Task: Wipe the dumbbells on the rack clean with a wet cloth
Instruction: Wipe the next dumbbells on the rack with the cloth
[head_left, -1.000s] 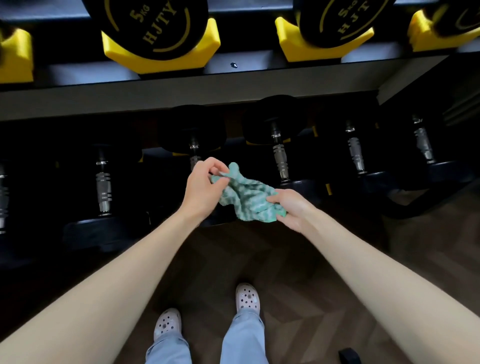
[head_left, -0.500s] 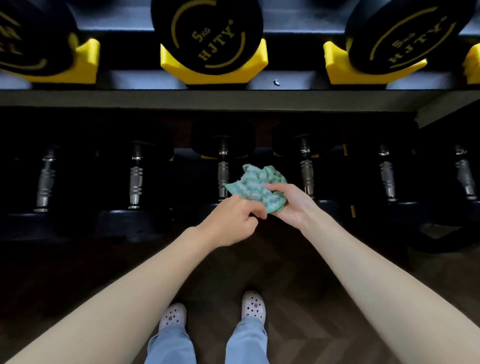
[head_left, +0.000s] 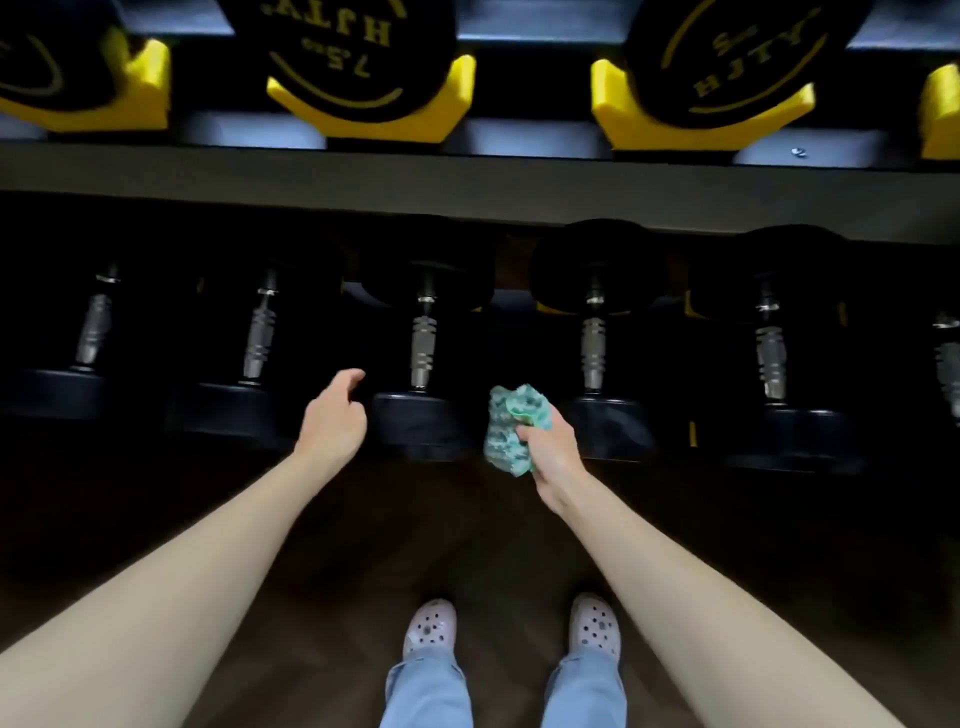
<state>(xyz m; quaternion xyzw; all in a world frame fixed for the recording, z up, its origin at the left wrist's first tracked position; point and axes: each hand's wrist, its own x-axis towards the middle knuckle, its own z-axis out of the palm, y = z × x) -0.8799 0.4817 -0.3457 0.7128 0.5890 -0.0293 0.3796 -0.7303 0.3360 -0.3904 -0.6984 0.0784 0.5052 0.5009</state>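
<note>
Down below the grey rail of the rack (head_left: 467, 179), the right hand (head_left: 551, 453) gripped the bunched green cloth (head_left: 511, 423), fingers curled round it, in front of the gap between two dumbbells. The left hand (head_left: 335, 415) was empty, its fingers loosely bent, just beside the near head of the middle dumbbell (head_left: 422, 343); whether it touched could not be told. Above the rail, yellow cradles (head_left: 460, 91) each held a black dumbbell head, one marked 7.5 (head_left: 348, 47).
</note>
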